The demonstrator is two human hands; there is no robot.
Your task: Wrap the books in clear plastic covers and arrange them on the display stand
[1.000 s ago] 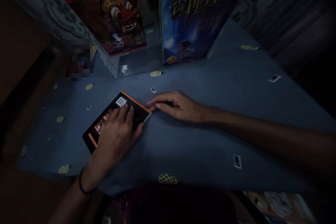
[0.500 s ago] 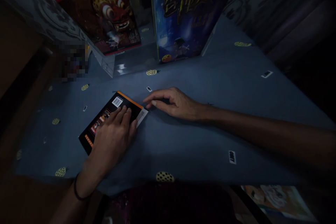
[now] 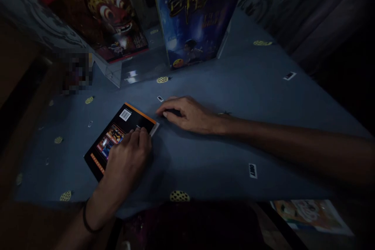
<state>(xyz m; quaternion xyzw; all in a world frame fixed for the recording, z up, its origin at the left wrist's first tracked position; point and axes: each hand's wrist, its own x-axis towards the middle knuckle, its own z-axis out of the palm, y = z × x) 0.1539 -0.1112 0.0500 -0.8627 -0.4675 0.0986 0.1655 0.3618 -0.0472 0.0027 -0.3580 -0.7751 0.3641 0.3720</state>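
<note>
At far left, a red-topped book with a mask on its cover stands in a clear stand. Nearer the person, a black book lies flat on the patterned blue worktop, its barcode face up. The left hand lies over its near right part, fingers bent and close together; whether they pinch the cover cannot be told. The right hand, fingers curved and thumb apart, rests just beside the book's orange-edged corner. Behind it stands a blue book.
</note>
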